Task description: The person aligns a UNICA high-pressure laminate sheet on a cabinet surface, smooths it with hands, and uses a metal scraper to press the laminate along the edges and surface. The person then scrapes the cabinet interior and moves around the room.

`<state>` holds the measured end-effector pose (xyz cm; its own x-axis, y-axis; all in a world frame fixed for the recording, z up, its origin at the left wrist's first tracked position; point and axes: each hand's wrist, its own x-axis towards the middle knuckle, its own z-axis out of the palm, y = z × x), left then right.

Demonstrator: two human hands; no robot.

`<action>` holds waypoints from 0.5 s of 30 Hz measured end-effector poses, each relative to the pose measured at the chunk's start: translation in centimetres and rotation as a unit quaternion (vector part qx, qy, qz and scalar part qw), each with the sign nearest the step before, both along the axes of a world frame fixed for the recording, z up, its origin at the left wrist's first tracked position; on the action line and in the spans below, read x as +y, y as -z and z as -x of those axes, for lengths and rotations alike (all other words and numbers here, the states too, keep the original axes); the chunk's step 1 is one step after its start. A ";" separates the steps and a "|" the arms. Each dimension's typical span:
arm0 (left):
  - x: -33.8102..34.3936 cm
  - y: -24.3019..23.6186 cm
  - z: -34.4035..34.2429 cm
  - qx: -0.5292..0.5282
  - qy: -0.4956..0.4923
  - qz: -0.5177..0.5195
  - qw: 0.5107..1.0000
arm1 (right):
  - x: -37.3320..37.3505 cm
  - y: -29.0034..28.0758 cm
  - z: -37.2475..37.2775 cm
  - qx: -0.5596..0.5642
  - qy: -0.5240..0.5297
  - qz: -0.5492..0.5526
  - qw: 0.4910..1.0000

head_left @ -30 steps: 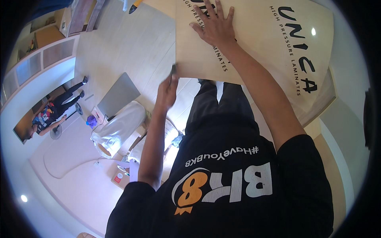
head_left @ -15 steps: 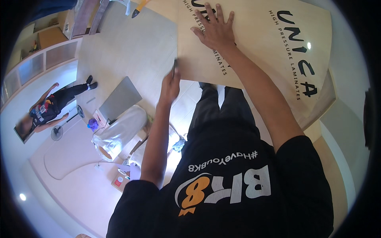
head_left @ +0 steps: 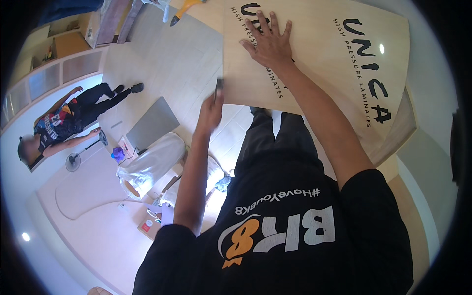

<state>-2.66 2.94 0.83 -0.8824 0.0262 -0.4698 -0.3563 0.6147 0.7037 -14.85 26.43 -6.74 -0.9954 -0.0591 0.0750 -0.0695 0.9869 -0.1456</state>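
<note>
A large pale laminate sheet (head_left: 319,64) with dark printing lies in front of me, its left edge and near corner beside my left hand. My right hand (head_left: 269,46) rests flat on it, fingers spread, over part of the printing. Closed around a dark, flat, file-like tool (head_left: 219,87), my left hand (head_left: 211,109) is at the sheet's left edge. The tool stands nearly upright in the view and is slightly blurred; its lower part is hidden in my fist. Whether it touches the edge, I cannot tell.
A tool with an orange handle (head_left: 188,9) and dark end lies beyond the sheet's far left. On the left, another person (head_left: 61,118) stands near a fan (head_left: 73,161). A grey panel (head_left: 155,123) and a plastic-wrapped object (head_left: 152,164) are left of my forearm.
My left hand and the tool have shifted slightly right and nearer. My right hand stays flat on the sheet. The other person's legs have moved, with the feet now further apart.
</note>
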 end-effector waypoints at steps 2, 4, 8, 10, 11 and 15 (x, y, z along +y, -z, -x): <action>1.5 1.5 6.0 0.027 0.031 0.036 0.999 | 0.0 0.0 0.0 0.011 0.002 0.020 1.000; 2.8 3.0 10.5 0.105 0.030 -0.049 0.993 | 0.1 0.0 0.1 0.012 0.004 0.029 1.000; 0.9 3.3 6.3 0.043 0.086 0.083 0.992 | 0.3 -0.6 0.1 0.007 -0.001 0.027 1.000; -2.0 2.3 -1.2 0.015 0.118 0.141 0.983 | 0.4 -1.0 0.0 0.002 -0.005 0.048 0.999; -4.1 1.5 -4.8 -0.125 0.080 0.129 0.980 | 0.4 -1.1 0.1 0.011 0.001 0.045 0.999; -10.1 -0.4 -13.4 -0.089 -0.202 -0.016 0.975 | 0.6 -1.7 -0.1 0.028 0.005 0.080 0.996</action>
<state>10.71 -7.15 1.20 -0.7290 -0.2890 -0.6206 -0.6824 0.3782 0.6255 -14.79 27.08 -5.06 -0.9898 -0.0318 0.1389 -0.0724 0.9518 -0.2980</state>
